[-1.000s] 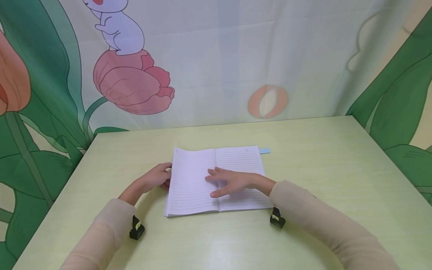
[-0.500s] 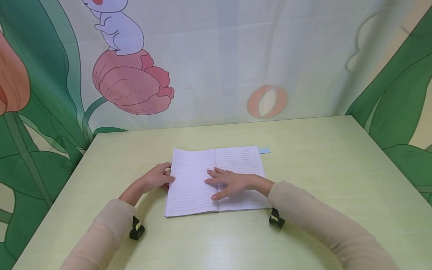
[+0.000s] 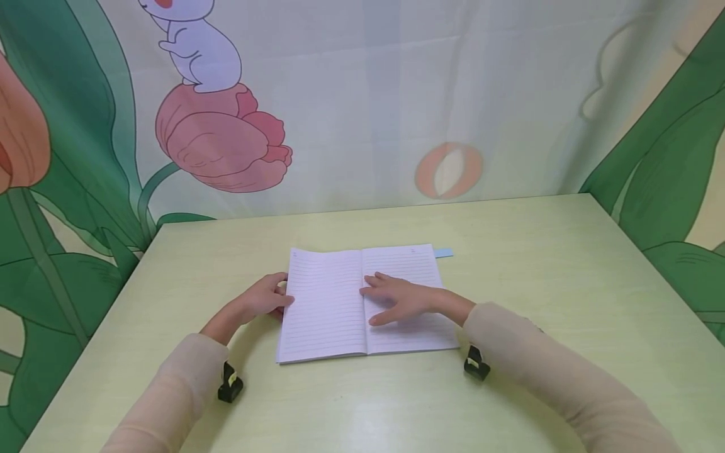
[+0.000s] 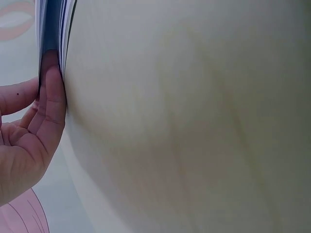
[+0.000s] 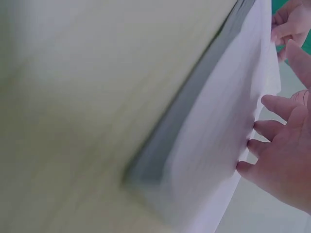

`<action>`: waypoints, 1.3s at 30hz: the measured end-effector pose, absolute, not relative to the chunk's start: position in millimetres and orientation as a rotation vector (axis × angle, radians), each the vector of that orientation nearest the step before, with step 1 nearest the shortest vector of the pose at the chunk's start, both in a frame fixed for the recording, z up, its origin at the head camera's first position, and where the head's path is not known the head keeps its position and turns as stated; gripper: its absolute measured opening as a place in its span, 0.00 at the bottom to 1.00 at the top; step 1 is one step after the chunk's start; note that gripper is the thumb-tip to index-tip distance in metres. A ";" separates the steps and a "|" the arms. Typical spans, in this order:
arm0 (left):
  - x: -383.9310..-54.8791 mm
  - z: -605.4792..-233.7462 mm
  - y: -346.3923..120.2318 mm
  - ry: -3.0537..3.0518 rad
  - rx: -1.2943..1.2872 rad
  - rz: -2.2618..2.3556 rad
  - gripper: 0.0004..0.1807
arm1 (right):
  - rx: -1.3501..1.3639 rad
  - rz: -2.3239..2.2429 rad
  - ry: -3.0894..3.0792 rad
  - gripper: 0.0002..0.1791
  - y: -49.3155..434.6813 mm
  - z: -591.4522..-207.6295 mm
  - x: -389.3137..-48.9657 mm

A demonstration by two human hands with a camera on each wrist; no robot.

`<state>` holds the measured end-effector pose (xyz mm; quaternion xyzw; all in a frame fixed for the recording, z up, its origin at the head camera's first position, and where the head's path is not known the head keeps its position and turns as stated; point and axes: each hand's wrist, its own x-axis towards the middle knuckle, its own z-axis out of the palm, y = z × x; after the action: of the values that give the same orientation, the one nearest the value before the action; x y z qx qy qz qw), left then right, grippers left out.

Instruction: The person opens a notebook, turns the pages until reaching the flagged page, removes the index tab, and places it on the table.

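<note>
An open lined notebook (image 3: 324,327) lies on the table with blank ruled pages showing on both sides. My left hand (image 3: 262,296) is at its left edge, thumb on top of the left page. In the left wrist view, the fingers (image 4: 52,94) of that hand reach in between the sheets, so the left pages are pinched between thumb and fingers. With fingers spread, my right hand (image 3: 404,299) rests on the right page near the centre fold. The right wrist view has its fingertips (image 5: 260,127) against the paper.
A pale blue tab (image 3: 444,253) sticks out past the notebook's upper right corner. Around the book is a light wooden table (image 3: 538,277). Behind it hangs a printed curtain (image 3: 351,113) with flowers and a white animal. A small black device (image 3: 477,363) is worn under each sleeve.
My left thumb has come down onto the left page's edge. My right hand has slid rightward from across the fold onto the right page.
</note>
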<state>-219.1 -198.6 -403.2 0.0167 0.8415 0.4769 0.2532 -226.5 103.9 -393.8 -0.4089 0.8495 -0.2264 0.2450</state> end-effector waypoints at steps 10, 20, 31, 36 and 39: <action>-219.5 -403.4 -199.7 2.302 0.068 1.288 0.29 | -1.022 -0.452 2.501 0.42 131.5 -395.9 -236.9; -220.2 -404.0 -199.9 2.293 0.066 1.288 0.29 | -0.870 -0.382 2.614 0.45 153.8 -400.8 -252.1; -219.9 -403.3 -199.9 2.287 0.069 1.290 0.28 | -0.710 -0.365 2.657 0.49 173.0 -400.4 -265.8; -220.1 -403.7 -199.7 2.290 0.060 1.286 0.30 | -0.695 -0.356 2.679 0.51 177.5 -404.0 -271.5; -220.3 -404.3 -199.9 2.293 0.059 1.283 0.30 | -0.694 -0.377 2.687 0.52 178.7 -404.8 -273.1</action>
<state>-220.3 -199.9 -404.3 0.0217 0.8439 0.4721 0.2540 -273.1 178.7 -404.8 -0.2443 0.9455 -0.1326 0.1699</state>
